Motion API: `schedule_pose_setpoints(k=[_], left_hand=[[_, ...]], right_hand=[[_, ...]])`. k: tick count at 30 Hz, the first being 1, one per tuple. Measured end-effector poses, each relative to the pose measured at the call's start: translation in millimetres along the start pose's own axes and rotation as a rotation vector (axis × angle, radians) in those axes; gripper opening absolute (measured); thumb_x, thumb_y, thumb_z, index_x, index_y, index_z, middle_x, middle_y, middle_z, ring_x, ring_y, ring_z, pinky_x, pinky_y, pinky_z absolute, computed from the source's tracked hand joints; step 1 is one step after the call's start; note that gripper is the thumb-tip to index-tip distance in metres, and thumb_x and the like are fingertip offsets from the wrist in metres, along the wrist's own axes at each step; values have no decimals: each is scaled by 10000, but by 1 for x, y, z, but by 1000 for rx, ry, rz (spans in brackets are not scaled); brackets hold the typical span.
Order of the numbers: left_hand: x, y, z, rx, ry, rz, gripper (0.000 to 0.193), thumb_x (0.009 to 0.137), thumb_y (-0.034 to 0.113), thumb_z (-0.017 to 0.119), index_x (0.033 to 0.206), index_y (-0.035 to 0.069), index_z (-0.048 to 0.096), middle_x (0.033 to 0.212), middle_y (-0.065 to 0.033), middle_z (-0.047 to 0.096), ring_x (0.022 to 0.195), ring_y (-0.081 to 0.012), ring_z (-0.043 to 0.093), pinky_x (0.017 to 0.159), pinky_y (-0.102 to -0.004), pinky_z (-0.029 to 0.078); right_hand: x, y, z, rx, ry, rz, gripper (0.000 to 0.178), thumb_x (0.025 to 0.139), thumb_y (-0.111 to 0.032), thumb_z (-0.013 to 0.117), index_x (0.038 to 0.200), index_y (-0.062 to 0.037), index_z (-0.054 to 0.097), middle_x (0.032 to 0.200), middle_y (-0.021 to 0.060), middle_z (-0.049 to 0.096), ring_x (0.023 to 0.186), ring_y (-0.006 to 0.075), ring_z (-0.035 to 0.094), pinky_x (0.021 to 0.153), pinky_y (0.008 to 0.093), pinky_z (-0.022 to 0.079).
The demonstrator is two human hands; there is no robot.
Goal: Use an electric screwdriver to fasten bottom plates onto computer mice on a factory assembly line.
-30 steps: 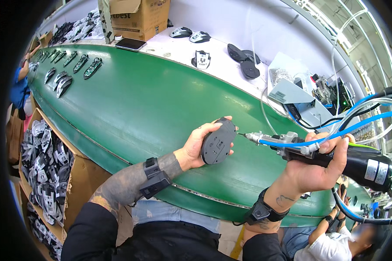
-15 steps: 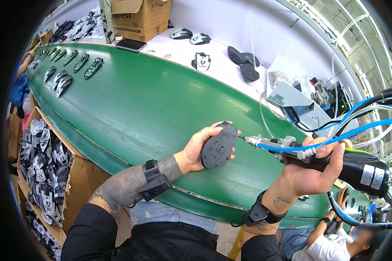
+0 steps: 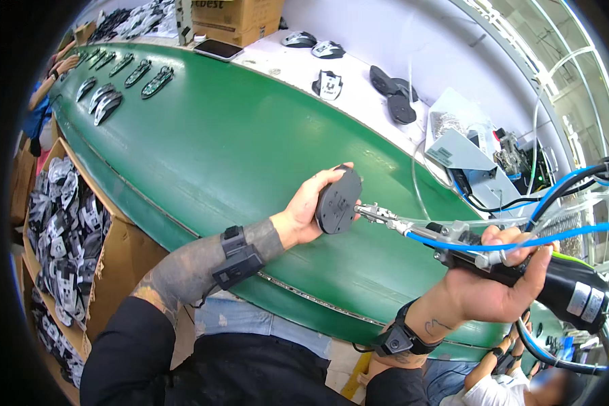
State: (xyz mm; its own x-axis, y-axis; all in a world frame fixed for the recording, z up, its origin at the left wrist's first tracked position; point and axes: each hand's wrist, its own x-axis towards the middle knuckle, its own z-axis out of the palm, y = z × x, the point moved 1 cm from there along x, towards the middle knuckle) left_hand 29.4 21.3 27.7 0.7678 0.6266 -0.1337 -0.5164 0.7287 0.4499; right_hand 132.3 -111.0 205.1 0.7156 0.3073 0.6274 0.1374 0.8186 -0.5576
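Observation:
My left hand [image 3: 309,206] grips a black computer mouse [image 3: 338,201] by its edges, raised over the green conveyor belt [image 3: 250,155]. Its underside, dotted with screw holes, faces me at a slant. My right hand [image 3: 501,281] wraps round a black powered screwdriver [image 3: 561,281] with hoses running to it. The silver nose of the tool [image 3: 375,212] points left, its end at the right edge of the mouse. Whether the tip sits in a screw hole I cannot tell.
Circuit boards [image 3: 158,82] and grey mouse shells [image 3: 107,107] lie far left on the belt. Mouse parts [image 3: 328,84], a phone [image 3: 218,49] and a screw feeder [image 3: 461,139] occupy the white ledge. A cardboard box [image 3: 132,254] of shells stands left. A co-worker [image 3: 501,389] sits lower right.
The mouse has tilted more edge-on and risen slightly in my left hand. The screwdriver has moved a little right and its nose end now meets the mouse's edge. The whole view has shifted.

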Motion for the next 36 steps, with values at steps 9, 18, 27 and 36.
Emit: schedule_pose_setpoints(k=[9,18,27,36], left_hand=[[-1,2,-2,-51,-33,26,415,890,297,464,1262,118,420,1225,-108,504,884,-248,594,766,-427,529],[0,5,0,-84,-97,9,397,900,295,426,1250,108,426,1229,-117,501,887,-257,594,772,-440,528],[-1,2,3,-125,-112,57,410,891,317,439,1250,118,421,1227,-120,498,876,-261,597,779,-436,526],[-6,8,4,-141,-87,67,386,898,320,459,1226,119,429,1148,-92,526,866,-233,585,765,-411,529]], right_hand=[[-20,6,11,34,-87,149,314,901,-211,465,1163,-41,423,617,17,438,527,114,429,496,261,406],[-22,8,11,-7,-113,163,330,896,-200,464,1179,-37,412,614,20,429,530,120,441,492,274,413],[-24,3,13,76,-142,138,368,895,-185,462,1219,-19,408,621,17,438,527,120,430,501,264,404],[-19,1,7,115,-189,101,275,915,-197,477,1115,-20,411,579,37,404,507,155,426,486,284,377]])
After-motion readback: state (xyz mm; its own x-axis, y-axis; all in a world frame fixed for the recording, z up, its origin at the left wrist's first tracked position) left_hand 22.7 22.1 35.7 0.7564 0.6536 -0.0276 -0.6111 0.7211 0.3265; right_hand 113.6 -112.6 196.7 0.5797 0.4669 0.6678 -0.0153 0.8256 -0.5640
